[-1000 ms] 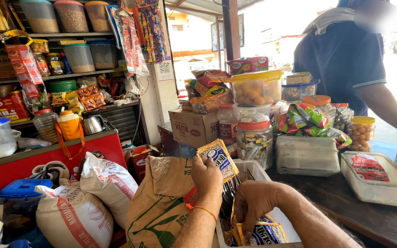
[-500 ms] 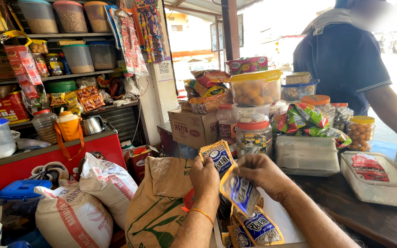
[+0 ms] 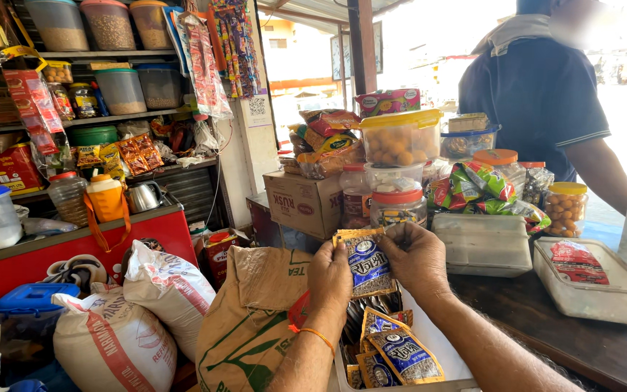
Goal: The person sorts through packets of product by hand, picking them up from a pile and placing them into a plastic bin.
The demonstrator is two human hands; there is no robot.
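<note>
Fingers of both hands pinch one small foil sachet (image 3: 369,263) at its top edge: left hand (image 3: 330,272) on its left corner, right hand (image 3: 419,255) on its right. The sachet is the top of a joined strip (image 3: 390,348) that hangs down into a white box (image 3: 429,345) below the hands. Looks light, thin, floppy, a bit slick; probably best gripped by the sealed edges, not the filled middle. A brown paper sack (image 3: 255,319) stands left of the box.
</note>
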